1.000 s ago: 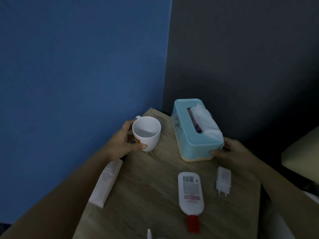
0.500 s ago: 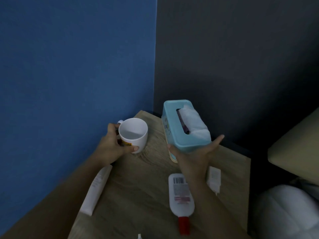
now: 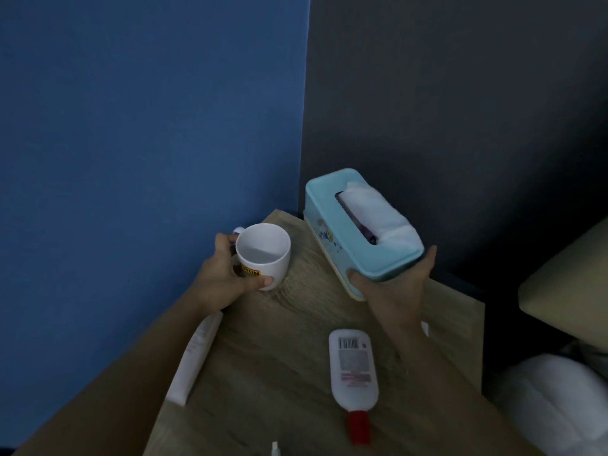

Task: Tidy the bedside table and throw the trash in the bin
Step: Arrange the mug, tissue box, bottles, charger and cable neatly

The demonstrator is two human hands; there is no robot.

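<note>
Step in hand: straightening, as I judge it. Both hands are busy setting the larger things toward the back corner of the surface (image 3: 279,340); no trash is being handled.
Tissue box (image 3: 342,225): pale blue with a cream base and a white tissue standing out of its slot. It sits at the back corner by the dark wall. I cannot tell whether its far end rests on the wood or is lifted.
Right hand (image 3: 394,284): clasps the near end of the tissue box, with the thumb on one side wall and the fingers spread up the other.
Mug (image 3: 263,250): white and empty, with a yellow label. It stands upright to the left of the tissue box, near it but not touching.
Left hand (image 3: 227,278): wrapped round the mug, thumb across its front and fingers at the handle side.
Bottle (image 3: 353,366): white with a red cap, lying flat on the person's side of the tissue box.
Tube (image 3: 194,357): white, lying flat, well to the left of the tissue box and nearer the person, partly under the left forearm.
Bin: not in view.
Next move: probably set the tissue box square against the wall and let go. Then stand or line up the bottle and tube, and look for real trash. The head will have to turn to find the bin.
</note>
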